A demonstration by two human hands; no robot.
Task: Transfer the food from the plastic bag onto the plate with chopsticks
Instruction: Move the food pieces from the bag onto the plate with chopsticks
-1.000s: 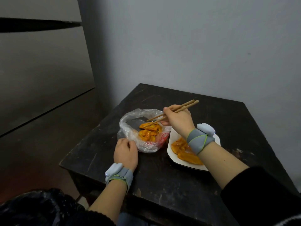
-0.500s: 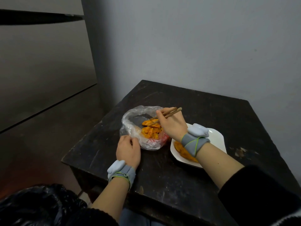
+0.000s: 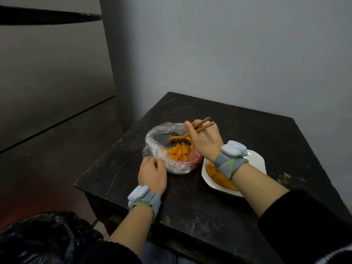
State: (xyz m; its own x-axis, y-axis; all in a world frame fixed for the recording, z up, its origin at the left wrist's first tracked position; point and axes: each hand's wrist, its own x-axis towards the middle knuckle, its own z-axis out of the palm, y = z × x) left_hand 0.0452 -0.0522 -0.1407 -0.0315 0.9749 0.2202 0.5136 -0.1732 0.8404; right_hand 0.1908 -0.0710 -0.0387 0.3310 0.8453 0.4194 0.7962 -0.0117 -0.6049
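A clear plastic bag (image 3: pixel 158 138) lies open on the dark table, holding orange food pieces (image 3: pixel 179 152). My left hand (image 3: pixel 151 173) grips the bag's near edge. My right hand (image 3: pixel 204 139) holds brown chopsticks (image 3: pixel 200 125) with their tips inside the bag, pinching one orange piece (image 3: pixel 180 138) lifted just above the pile. To the right sits a white plate (image 3: pixel 255 159) with several orange pieces (image 3: pixel 215 173) on it, partly hidden by my right wrist.
The dark wooden table (image 3: pixel 209 202) stands in a corner against a grey wall. Its left and near edges drop off close to the bag. A black plastic bag (image 3: pixel 43 237) lies low at the left, below the table. Both wrists wear grey bands.
My right hand dipped the chopsticks into the bag and now lifts one orange piece slightly above the pile. My left hand has stayed on the bag's edge.
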